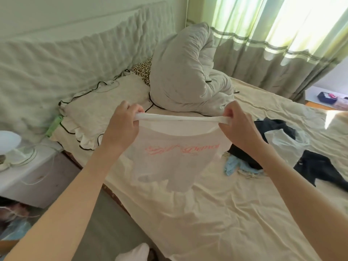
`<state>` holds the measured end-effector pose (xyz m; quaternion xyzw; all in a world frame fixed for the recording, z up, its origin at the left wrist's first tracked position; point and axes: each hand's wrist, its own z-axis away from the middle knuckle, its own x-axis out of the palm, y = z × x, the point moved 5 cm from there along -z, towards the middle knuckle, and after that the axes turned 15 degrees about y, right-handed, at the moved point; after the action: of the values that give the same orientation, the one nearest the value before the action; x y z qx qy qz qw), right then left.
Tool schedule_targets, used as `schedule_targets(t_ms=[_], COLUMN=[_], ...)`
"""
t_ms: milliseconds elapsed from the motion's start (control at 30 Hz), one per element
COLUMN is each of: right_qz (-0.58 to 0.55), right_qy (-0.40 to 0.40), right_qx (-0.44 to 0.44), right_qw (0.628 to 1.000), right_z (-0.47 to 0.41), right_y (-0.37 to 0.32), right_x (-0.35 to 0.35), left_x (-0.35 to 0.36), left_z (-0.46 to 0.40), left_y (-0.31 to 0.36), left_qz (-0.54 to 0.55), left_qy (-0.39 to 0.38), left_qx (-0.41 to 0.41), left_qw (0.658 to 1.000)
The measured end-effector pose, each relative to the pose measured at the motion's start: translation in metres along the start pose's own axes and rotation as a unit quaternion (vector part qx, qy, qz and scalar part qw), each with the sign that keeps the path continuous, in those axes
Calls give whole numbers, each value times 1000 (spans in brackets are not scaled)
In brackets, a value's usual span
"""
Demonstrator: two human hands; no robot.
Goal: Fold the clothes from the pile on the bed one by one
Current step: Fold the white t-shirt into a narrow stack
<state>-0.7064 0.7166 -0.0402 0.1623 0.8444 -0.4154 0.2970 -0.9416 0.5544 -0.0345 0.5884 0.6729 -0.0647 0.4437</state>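
A thin white garment (177,153) with pink lettering across it is held up in the air above the cream bedsheet (216,213). Its upper edge is stretched into a taut band between the two hands. The left hand (123,125) is curled round the left end of that band, with the fingers closed over the cloth. The right hand (239,123) pinches the right end in the same way, fingers bent around the fabric. The lower part of the garment hangs loose and crumpled, and its bottom edge is seen just above the sheet; whether it touches the sheet cannot be told.

To the right, on the bed, the pile of clothes (278,147) is seen: dark garments, a translucent white piece (284,142) draped over them, and a light blue item (233,166) at the near edge. The pile lies well apart from the held garment's left side and near its right side.

Behind the hands, a ruffled cream pillow (98,108) with black trim is laid against the padded headboard (66,59). A bunched grey duvet (190,76) is heaped beside it, with a leopard-print cushion (143,70) partly hidden between them. Green sheer curtains (282,34) are hung at the far side.
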Motion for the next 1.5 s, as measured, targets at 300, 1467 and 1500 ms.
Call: schedule_targets(t_ms=[300,1467,1500], right_qz=[-59,146,155], right_qy=[-100,-165,-157], right_qx=[-18,49,42], right_qw=[993,974,974], right_z=[26,55,50], right_y=[2,217,227], right_x=[-10,223,239], left_x=[-23,228,244], left_z=[31,128,121], left_y=[-4,-174,-182], left_qz=[124,-75,-80], left_qy=[-26,-238,-219], left_qx=[-138,-114,-100], left_qw=[982,962,967])
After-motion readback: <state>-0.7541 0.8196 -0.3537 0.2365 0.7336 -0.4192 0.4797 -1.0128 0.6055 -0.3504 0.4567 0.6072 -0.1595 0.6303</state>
